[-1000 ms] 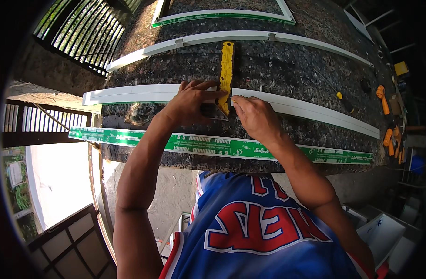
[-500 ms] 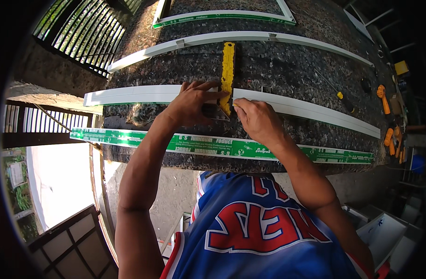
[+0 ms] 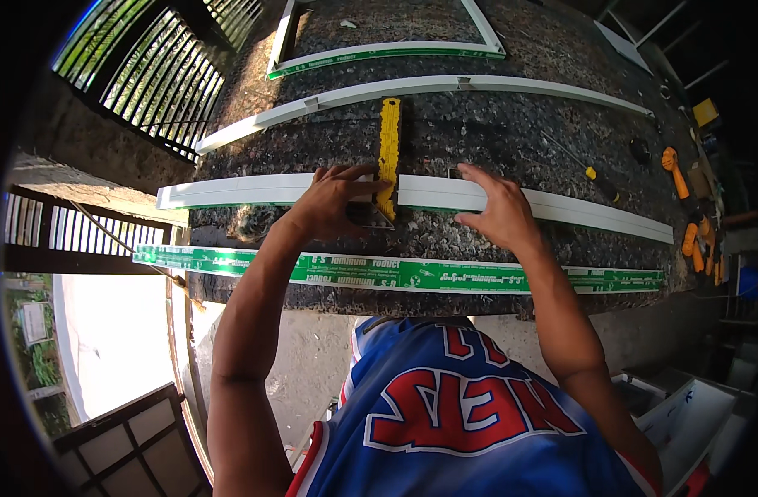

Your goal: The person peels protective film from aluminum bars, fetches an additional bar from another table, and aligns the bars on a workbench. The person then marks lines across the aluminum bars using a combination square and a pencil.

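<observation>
A long white aluminium bar (image 3: 255, 191) with green film along its near edge lies crosswise on the dark bench. Across it stands a try square with a yellow ruled blade (image 3: 389, 137); its near end is partly covered by my left hand. My left hand (image 3: 327, 201) grips the square and presses it against the bar, index finger reaching the blade. To the right of the blade, my right hand (image 3: 505, 209) straddles the same bar, thumb on the near side and fingers on the far side, spread apart. Nothing shows between its fingertips.
Nearer me lies a green-filmed aluminium strip (image 3: 412, 275). Beyond are another white bar (image 3: 370, 93) and a white frame (image 3: 387, 55). A screwdriver (image 3: 592, 173) and orange-handled tools (image 3: 675, 170) lie at the right. The bench's near edge (image 3: 370, 305) runs before my body.
My right hand has left its closed pinch beside the blade, moved right along the bar and spread its fingers. My left hand stays on the square. The whole view has shifted slightly.
</observation>
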A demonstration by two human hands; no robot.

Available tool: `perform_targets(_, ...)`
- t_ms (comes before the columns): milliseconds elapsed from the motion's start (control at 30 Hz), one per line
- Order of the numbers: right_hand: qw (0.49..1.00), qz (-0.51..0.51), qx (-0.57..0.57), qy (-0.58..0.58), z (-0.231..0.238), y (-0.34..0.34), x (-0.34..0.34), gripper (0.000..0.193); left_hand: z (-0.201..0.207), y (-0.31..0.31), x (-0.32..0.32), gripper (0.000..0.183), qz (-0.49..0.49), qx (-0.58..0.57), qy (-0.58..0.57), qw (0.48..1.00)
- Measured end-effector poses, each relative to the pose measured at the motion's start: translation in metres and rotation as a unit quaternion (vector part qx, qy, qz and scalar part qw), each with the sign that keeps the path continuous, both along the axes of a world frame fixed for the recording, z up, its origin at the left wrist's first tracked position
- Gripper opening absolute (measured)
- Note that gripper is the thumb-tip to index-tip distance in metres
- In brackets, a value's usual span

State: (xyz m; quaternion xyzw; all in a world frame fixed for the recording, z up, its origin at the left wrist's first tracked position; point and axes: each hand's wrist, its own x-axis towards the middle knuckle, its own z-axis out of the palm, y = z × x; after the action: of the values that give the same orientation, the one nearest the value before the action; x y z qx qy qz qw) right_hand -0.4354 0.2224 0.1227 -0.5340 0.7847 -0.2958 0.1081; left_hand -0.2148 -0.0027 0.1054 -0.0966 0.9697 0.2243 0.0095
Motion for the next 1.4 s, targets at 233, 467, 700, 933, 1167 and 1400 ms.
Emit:
perform_targets(233, 0.996, 0.063, 0.028, -0.053, -0.022, 0.000, -0.038, 0.065, 0.002, -0.004, -0.005, 0.091, -0.001, 0.029, 0.002, 1.000)
perform_targets(467, 0.996, 0.052, 0.003, -0.069, -0.014, 0.047, -0.083, 0.061, 0.000, 0.041, -0.044, 0.088, 0.012, 0.024, 0.014, 1.000)
perform_targets(700, 0.997, 0.042, 0.012, -0.061, -0.008, 0.085, -0.127, 0.064, -0.007, 0.081, -0.092, 0.079, 0.010, 0.011, 0.051, 0.999)
perform_targets(933, 0.957, -0.065, -0.192, -0.207, 0.002, 0.057, -0.116, 0.036, -0.009, 0.079, -0.092, 0.081, 0.007, 0.010, 0.058, 0.998)
perform_targets(1167, 0.947, 0.044, -0.188, -0.258, 0.073, -0.050, -0.012, 0.024, -0.006, 0.079, -0.093, 0.083, 0.011, 0.040, 0.015, 0.999)
perform_targets(1400, 0.888, -0.060, -0.341, -0.304, 0.079, -0.048, 0.003, 0.023, -0.009, 0.080, -0.090, 0.079, 0.031, 0.041, 0.007, 0.999)
